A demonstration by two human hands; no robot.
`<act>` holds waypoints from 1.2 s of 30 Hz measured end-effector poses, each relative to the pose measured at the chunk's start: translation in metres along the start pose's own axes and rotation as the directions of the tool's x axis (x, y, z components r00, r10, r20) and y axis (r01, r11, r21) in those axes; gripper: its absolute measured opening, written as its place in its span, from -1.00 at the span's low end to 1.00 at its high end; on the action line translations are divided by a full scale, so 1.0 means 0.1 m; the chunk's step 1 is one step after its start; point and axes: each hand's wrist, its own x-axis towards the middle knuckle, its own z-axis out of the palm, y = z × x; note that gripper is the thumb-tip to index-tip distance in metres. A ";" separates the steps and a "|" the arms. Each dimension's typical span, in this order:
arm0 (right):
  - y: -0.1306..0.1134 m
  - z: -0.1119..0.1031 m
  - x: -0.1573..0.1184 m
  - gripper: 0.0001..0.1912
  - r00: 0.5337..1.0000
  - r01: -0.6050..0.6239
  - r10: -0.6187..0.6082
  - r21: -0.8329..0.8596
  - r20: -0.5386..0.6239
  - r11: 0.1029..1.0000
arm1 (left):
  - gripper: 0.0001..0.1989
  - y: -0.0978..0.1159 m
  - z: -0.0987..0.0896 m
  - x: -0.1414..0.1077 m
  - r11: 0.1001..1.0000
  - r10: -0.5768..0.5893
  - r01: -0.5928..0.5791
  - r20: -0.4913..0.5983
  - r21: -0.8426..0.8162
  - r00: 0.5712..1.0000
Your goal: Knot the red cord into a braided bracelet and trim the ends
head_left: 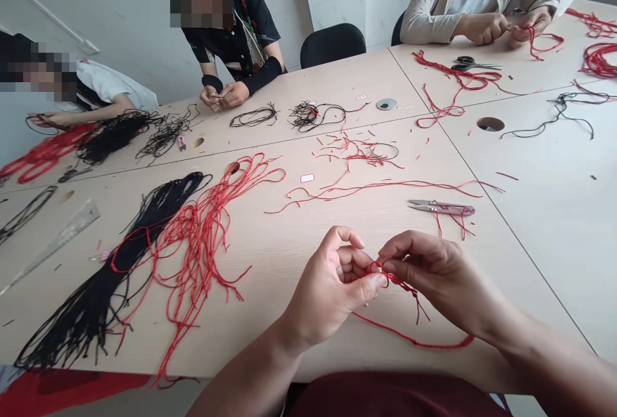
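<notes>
Near the table's front edge, my left hand pinches a small looped part of a red cord between thumb and fingers, its index finger raised and curled. My right hand closes thumb and index finger on the same cord, just right of the left fingertips. Short knotted ends hang below the right fingers. A braided length of the cord curves beneath both hands. Beyond them lie pink-handled thread snips with red scraps beside them, and long thin red strands.
Black cords and tangled red cords cover the table at left. Scraps and a white label lie mid-table. Across it, people handle cords; black scissors lie at the upper right.
</notes>
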 end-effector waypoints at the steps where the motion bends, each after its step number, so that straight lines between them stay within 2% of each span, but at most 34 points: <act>1: 0.00 0.00 0.00 -0.87 1.000 0.004 -0.004 0.010 0.002 1.000 | -0.65 -0.01 0.01 0.00 1.000 0.008 -0.008 -0.009 0.028 1.000; 5: -0.03 0.00 -0.03 -0.83 0.999 0.035 -0.032 -0.056 0.043 0.998 | -0.65 -0.06 0.04 0.00 0.989 0.050 -0.041 -0.063 0.145 0.997; 11: -0.04 0.00 -0.05 -0.80 0.976 0.208 -0.192 -0.172 0.104 0.963 | -0.68 -0.11 0.05 0.02 0.960 0.111 -0.090 -0.066 0.264 0.992; 14: 0.00 0.01 -0.03 -0.84 0.973 0.222 -0.201 -0.213 0.118 0.951 | -0.68 -0.13 0.07 0.01 0.934 0.130 -0.103 -0.056 0.343 0.990; 17: 0.02 0.01 -0.02 -0.83 0.980 0.185 -0.165 -0.218 0.106 0.958 | -0.68 -0.13 0.08 0.01 0.950 0.108 -0.090 -0.043 0.300 0.993; 19: 0.01 0.01 -0.02 -0.81 0.990 0.119 -0.106 -0.147 0.092 0.982 | -0.68 -0.11 0.08 0.00 0.978 0.068 -0.062 -0.023 0.197 0.997; 21: -0.01 0.01 -0.02 -0.74 0.995 0.014 -0.013 -0.008 0.104 1.000 | -0.66 -0.07 0.05 0.00 0.995 0.020 -0.021 0.009 0.097 1.000; 25: -0.05 0.00 -0.01 -0.57 0.975 -0.185 0.147 0.245 0.167 0.952 | -0.62 -0.01 -0.03 0.01 0.999 -0.032 0.035 0.130 -0.025 0.991; 31: -0.07 0.00 0.01 -0.58 0.958 -0.284 0.222 0.475 0.183 0.833 | -0.74 0.00 -0.05 0.04 0.980 -0.154 0.174 0.193 -0.091 0.969; 36: -0.10 -0.01 0.02 -0.57 0.953 -0.303 0.230 0.565 0.199 0.767 | -0.84 -0.07 -0.01 0.04 0.949 -0.265 0.305 0.324 -0.079 0.908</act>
